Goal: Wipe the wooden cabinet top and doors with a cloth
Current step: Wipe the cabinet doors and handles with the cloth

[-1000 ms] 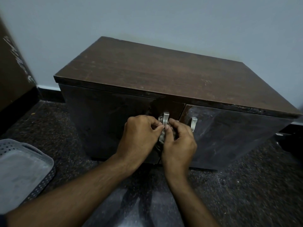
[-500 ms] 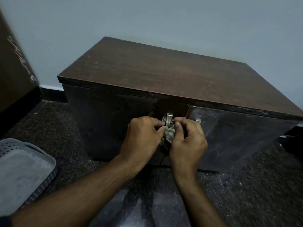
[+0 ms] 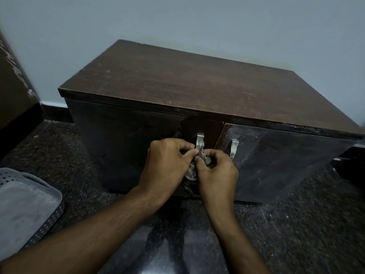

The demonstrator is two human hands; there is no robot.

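Dark wooden cabinet point(image 3: 197, 84) sits on speckled floor point(image 3: 296, 224) against a pale wall point(image 3: 177, 20). Both hands work at the front of the cabinet, at the left door's metal handle point(image 3: 199, 140). Left hand point(image 3: 166, 165) & right hand point(image 3: 217, 173) pinch a crumpled cloth point(image 3: 197, 165) between them, wrapped around the handle's lower part; fingers clenched on the fabric. Cloth hangs down a bit below the handle. Right door's handle point(image 3: 234, 147) is bare, just right of the hands. Grey perforated basket point(image 3: 25, 202) lies on floor, well left of the cabinet.
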